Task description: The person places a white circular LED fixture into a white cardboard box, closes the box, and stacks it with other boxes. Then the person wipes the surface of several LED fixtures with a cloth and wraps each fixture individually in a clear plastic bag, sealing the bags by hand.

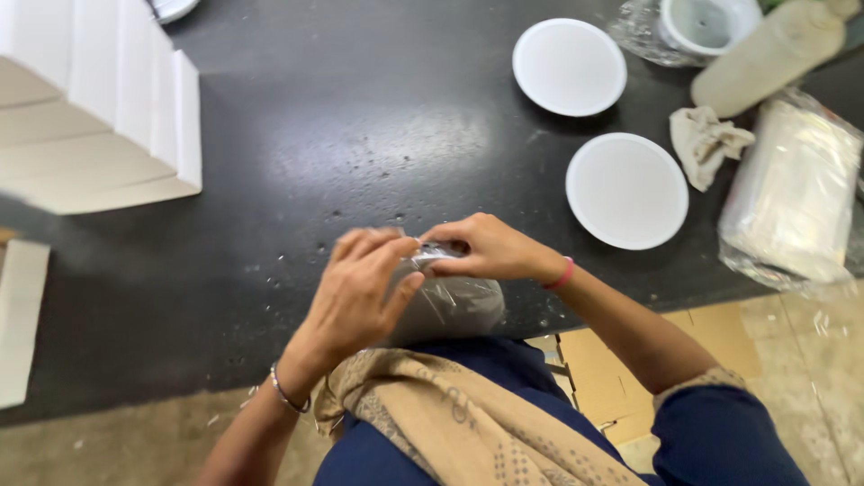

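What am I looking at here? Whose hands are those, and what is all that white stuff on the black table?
There is no machine here, just a person. The one picture comes from a camera worn on the person's head, looking down, so you see their own two hands from above. The left hand and the right hand both hold a round thing wrapped in a clear plastic bag, at the near edge of the black table. The fingers pinch the top of the bag. On the table lie two white discs, a crumpled cloth, a plastic-wrapped pack and, at the left, white cardboard boxes. At the far edge stands another round white part on plastic.
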A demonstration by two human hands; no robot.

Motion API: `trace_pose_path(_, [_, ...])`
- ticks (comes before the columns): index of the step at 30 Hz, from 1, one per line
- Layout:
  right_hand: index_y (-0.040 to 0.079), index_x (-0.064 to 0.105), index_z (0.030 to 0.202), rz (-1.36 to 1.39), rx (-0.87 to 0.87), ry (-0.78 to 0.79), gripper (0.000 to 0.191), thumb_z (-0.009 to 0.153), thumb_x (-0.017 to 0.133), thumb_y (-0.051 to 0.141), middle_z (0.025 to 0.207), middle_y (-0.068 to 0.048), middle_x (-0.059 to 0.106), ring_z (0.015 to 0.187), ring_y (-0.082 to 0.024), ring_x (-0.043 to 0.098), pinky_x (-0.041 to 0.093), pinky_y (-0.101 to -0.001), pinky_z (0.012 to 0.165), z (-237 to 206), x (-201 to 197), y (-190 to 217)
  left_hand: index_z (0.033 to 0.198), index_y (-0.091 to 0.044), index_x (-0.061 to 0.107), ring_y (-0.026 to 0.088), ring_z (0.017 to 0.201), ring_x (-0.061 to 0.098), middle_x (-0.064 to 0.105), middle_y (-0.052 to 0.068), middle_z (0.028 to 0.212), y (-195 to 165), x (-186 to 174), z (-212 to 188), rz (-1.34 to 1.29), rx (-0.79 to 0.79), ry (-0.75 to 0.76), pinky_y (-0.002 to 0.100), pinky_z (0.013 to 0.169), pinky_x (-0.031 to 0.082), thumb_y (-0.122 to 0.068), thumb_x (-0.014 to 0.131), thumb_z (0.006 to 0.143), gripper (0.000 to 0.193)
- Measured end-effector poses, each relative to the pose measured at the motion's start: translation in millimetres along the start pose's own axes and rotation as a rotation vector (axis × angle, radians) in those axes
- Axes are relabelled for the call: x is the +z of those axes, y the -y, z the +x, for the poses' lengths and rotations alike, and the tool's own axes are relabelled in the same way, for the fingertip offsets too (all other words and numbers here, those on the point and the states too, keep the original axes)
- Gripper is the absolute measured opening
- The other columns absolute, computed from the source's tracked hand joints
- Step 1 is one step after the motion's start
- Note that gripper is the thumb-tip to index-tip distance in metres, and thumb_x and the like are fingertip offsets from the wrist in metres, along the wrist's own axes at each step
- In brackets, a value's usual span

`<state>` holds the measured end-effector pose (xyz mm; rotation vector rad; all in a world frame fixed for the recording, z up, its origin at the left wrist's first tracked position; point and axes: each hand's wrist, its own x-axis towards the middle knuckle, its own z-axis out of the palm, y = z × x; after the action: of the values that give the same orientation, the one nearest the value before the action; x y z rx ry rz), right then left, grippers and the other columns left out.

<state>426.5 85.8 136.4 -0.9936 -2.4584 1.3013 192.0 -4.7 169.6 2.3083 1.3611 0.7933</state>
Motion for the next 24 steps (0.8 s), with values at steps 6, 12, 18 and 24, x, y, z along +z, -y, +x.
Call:
trace_pose_path(6, [0.001, 0.074, 0.116, 0.558, 0.243, -0.372, 0.044, 0.092, 0.073, 0.038, 0.099, -0.009, 0.076, 0.088, -0.018, 0.072, 0.058, -0.0303, 0.077, 18.1, 8.2, -90.9, 0.164, -0.005, 0.02, 0.037, 0.159, 0.013, 0.018, 0.025, 0.17, 28.9, 0.1, 1.0, 0.037, -0.073, -0.127, 0.058, 0.127, 0.005, -0.063, 0.045, 0.102, 0.088])
trace_pose_path(12, [0.0, 0.055, 0.13, 1.28, 0.29, -0.797, 0.04, 0.102, 0.063, 0.028, 0.12, -0.013, 0.066, 0.104, -0.019, 0.068, 0.058, -0.0352, 0.091, 42.0, 13.1, -177.9, 0.165, -0.009, 0.02, 0.037, 0.161, 0.016, 0.016, 0.021, 0.173, 38.8, 19.4, -13.8, -0.121, -0.173, -0.112, 0.056, 0.128, 0.01, -0.062, 0.045, 0.101, 0.086])
trace_pose_path(18, [0.002, 0.054, 0.129, 1.348, 0.118, -0.707, 0.032, 0.102, 0.059, 0.017, 0.122, -0.014, 0.066, 0.107, -0.023, 0.072, 0.059, -0.0334, 0.094, 39.4, 18.5, -166.9, 0.162, -0.008, 0.024, 0.038, 0.157, 0.02, 0.016, 0.022, 0.171, 22.9, 54.2, -11.8, -0.168, -0.155, 0.036, 0.052, 0.123, 0.018, -0.051, 0.053, 0.1, 0.081])
trace_pose_path(24, [0.0, 0.065, 0.121, 1.039, 0.165, -0.9, 0.025, 0.104, 0.057, 0.017, 0.115, -0.01, 0.07, 0.099, -0.019, 0.071, 0.061, -0.0313, 0.087, -83.3, 31.9, -139.9, 0.161, -0.007, 0.024, 0.039, 0.155, 0.024, 0.014, 0.021, 0.17, 0.5, 86.6, -5.3, -0.278, -0.13, 0.1, 0.05, 0.12, 0.029, -0.039, 0.058, 0.099, 0.078])
